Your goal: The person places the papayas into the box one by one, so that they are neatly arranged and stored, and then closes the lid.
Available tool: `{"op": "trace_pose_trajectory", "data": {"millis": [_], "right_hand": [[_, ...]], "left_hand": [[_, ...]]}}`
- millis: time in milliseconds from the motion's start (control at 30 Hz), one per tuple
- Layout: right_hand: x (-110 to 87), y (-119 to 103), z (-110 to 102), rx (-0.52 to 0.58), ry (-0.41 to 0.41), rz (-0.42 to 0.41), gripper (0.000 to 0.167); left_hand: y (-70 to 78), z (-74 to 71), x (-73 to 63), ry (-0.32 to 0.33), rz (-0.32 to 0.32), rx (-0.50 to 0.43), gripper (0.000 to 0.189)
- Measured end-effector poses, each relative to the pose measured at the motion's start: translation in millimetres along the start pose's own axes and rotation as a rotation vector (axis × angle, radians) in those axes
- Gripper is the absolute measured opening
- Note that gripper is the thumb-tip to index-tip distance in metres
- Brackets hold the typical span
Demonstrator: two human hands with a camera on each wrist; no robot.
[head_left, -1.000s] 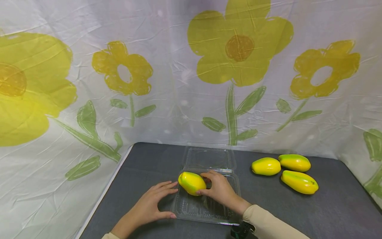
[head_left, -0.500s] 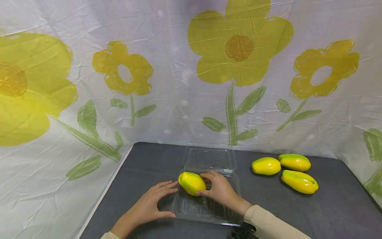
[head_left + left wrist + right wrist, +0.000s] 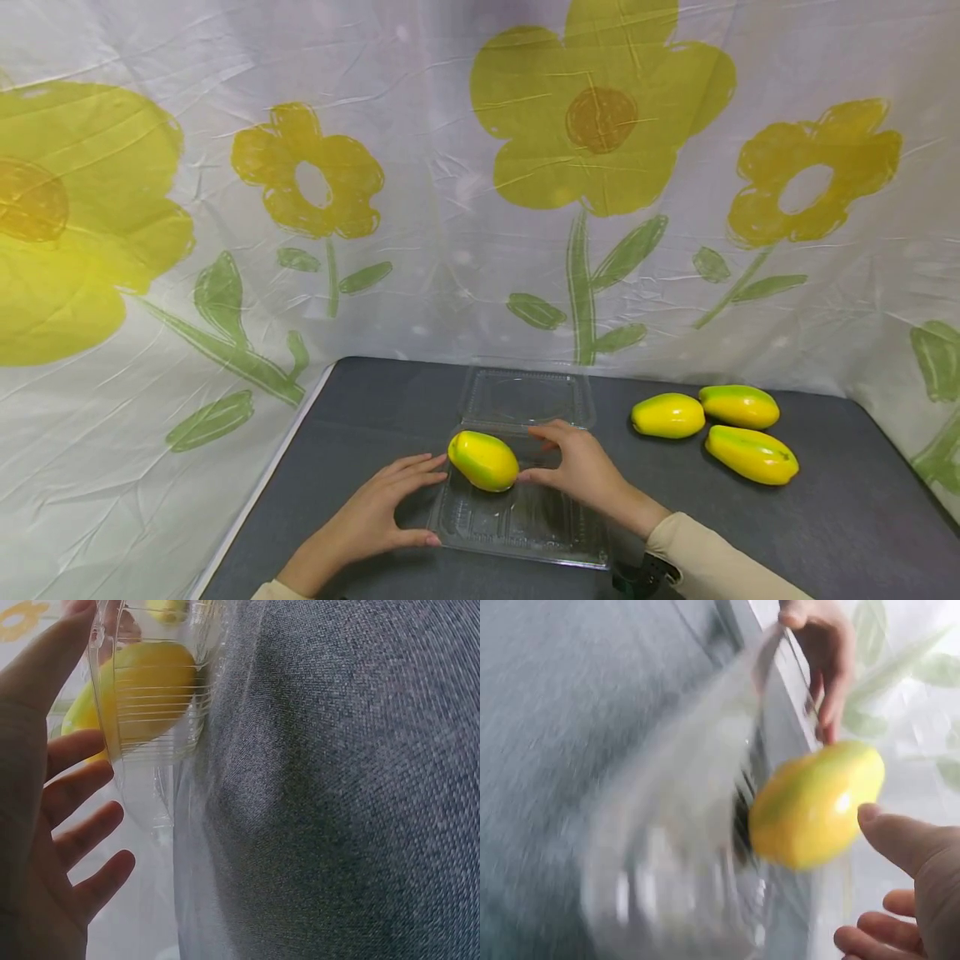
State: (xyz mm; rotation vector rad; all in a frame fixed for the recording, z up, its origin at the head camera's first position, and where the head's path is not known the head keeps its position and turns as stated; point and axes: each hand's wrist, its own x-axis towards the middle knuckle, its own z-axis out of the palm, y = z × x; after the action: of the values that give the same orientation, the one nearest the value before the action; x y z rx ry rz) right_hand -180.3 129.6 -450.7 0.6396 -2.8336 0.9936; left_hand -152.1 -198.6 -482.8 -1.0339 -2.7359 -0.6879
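Observation:
A yellow-green papaya [image 3: 483, 461] lies in the left part of a clear plastic clamshell box [image 3: 517, 533], whose lid [image 3: 525, 398] is folded back behind it. At the box's left side is my left hand [image 3: 371, 512], its thumb and fingers spread and touching the edge. In the left wrist view its fingertips [image 3: 90, 742] meet the clear wall, with the papaya [image 3: 154, 686] showing through. Just right of the fruit, my right hand [image 3: 588, 471] has its fingers apart and grips nothing. The right wrist view shows its thumb [image 3: 896, 832] near the papaya [image 3: 817, 802].
Three more papayas lie together on the dark table to the right: one left [image 3: 668, 416], one at the back [image 3: 740, 407] and one in front [image 3: 752, 455]. A flower-printed curtain [image 3: 450, 292] hangs behind and along the sides.
My right hand has let go of the papaya and moved a little to the right. The papaya stays in the box. The left hand keeps its place.

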Motion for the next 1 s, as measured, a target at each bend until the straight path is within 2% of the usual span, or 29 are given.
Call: {"op": "trace_pose_trajectory", "data": {"millis": [267,433,733,1000], "right_hand": [[-12.8,23,-32,-0.043,0.028,-0.031,0.063],[-20.7,44,-50,-0.128,0.082,-0.043,0.064],[-32.1,80,-83,-0.202,0.113,-0.012,0.065],[-40.1,104,-108,-0.195,0.136,0.045,0.067]], "left_hand": [[-1.3,0.2,0.3,0.003,0.014,-0.013,0.080],[-1.8,1.1,0.1,0.001,0.020,-0.020,0.079],[-1.9,0.5,-0.1,-0.014,0.004,-0.024,0.079],[-2.0,0.2,0.2,-0.020,-0.009,-0.033,0.081]]}}
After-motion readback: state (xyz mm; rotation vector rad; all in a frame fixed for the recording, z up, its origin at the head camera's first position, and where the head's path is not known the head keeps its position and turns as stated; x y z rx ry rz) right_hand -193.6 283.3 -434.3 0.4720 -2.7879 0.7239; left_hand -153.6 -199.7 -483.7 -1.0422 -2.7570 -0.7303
